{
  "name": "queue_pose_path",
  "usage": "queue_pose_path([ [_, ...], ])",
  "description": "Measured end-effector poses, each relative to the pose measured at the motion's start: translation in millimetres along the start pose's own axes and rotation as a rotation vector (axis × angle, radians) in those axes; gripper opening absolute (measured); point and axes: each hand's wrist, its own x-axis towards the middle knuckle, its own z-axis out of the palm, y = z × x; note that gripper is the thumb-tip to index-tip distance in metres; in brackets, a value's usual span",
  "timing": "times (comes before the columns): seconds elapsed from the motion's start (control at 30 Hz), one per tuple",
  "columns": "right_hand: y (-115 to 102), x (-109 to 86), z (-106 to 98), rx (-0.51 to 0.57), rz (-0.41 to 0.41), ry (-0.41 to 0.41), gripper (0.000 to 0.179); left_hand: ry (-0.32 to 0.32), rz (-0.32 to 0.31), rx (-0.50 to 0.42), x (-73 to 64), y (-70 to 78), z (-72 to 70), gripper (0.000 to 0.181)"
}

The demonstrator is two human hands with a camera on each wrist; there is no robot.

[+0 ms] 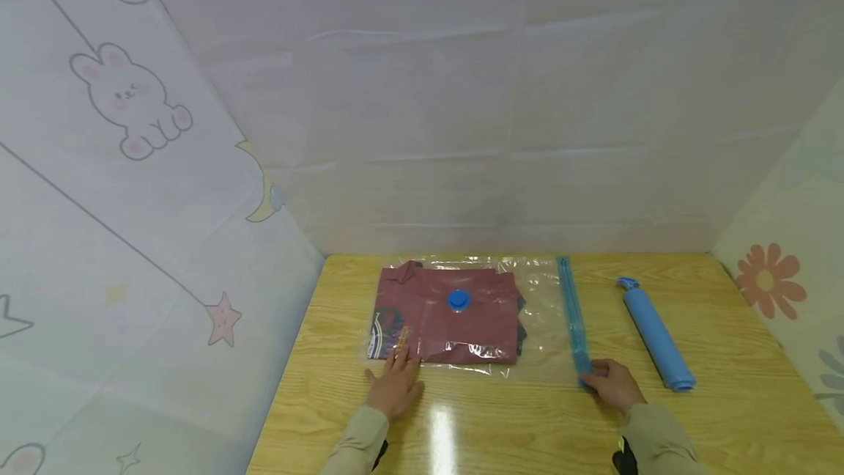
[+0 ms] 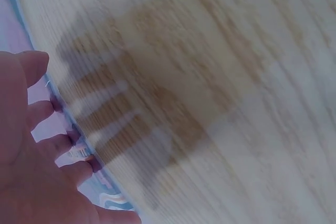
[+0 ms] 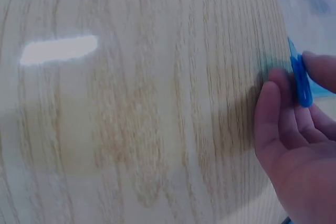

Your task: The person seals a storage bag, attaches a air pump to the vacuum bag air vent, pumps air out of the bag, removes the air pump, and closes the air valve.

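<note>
Broadly, the scene is enclosed by pale printed walls (image 1: pixel 422 94), below which a wood-grain surface (image 1: pixel 501 431) is spread. On it a clear plastic bag (image 1: pixel 543 321) is laid flat, left of centre and towards the far edge. Inside, a folded maroon garment (image 1: pixel 455 332) is held in the left and middle parts, with the right part left bare. To the right, well apart from the bag, a blue pump (image 1: pixel 659 339) is laid at a slant, its handle pointed far and left. The bag's right side is edged by a blue strip (image 1: pixel 573 306); whether it is sealed cannot be told.

The left hand (image 1: pixel 394 385) is spread, fingers straight and nothing gripped, its fingertips rested on the near left edge of the bag. By the right hand (image 1: pixel 616 385), a small blue slider (image 3: pixel 301 82) is pinched between thumb and curled fingers at the strip's near end. Over the garment a round blue valve (image 1: pixel 458 300) is set.

If the slider were dragged askew, the strip could be left partly unsealed. The bag could be pulled along or creased, since only one edge is steadied by light-looking contact. Air might also be leaked through any gap left at the strip's ends.
</note>
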Motion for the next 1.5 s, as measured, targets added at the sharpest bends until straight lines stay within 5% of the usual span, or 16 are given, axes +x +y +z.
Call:
queue_pose_path([
  [0.27, -4, -9.3, 11, 0.246, 0.095, -0.125, 0.061, 0.022, -0.023, 0.022, -4.4, -16.7, 4.5, 0.053],
  [0.57, 9, -20.4, 10, 0.458, -0.005, -0.383, 0.075, 0.016, -0.049, -0.008, -4.3, -15.7, -6.0, 0.057],
  [0.7, 8, -22.0, 12, 0.529, -0.036, -0.408, 0.066, 0.053, -0.051, 0.006, -0.1, -7.4, -5.4, 0.056],
  [0.87, 0, -23.9, 14, 0.571, -0.069, -0.453, 0.052, 0.247, 0.071, 0.04, 11.4, 12.3, 3.7, 0.04],
  [0.97, -3, -24.3, 15, 0.576, -0.081, -0.502, 0.04, 0.283, 0.157, -0.103, 16.1, 39.6, 7.2, 0.025],
  [1.07, -4, -22.8, 15, 0.573, -0.091, -0.547, 0.026, 0.162, 0.16, -0.454, 19.1, 77.1, 8.4, 0.014],
  [1.2, -10, -23.5, 16, 0.565, -0.056, -0.578, 0.016, -0.125, 0.002, -0.924, 19.2, 125.2, 15.8, 0.025],
  [1.33, -20, -26.4, 20, 0.549, -0.024, -0.578, 0.013, -0.374, -0.166, -1.121, 15.2, 155.1, 29.1, 0.034],
  [1.5, -32, -27.8, 26, 0.512, -0.018, -0.565, 0.011, -0.676, -0.245, -1.328, 11.7, 162.2, 39.9, 0.054],
])
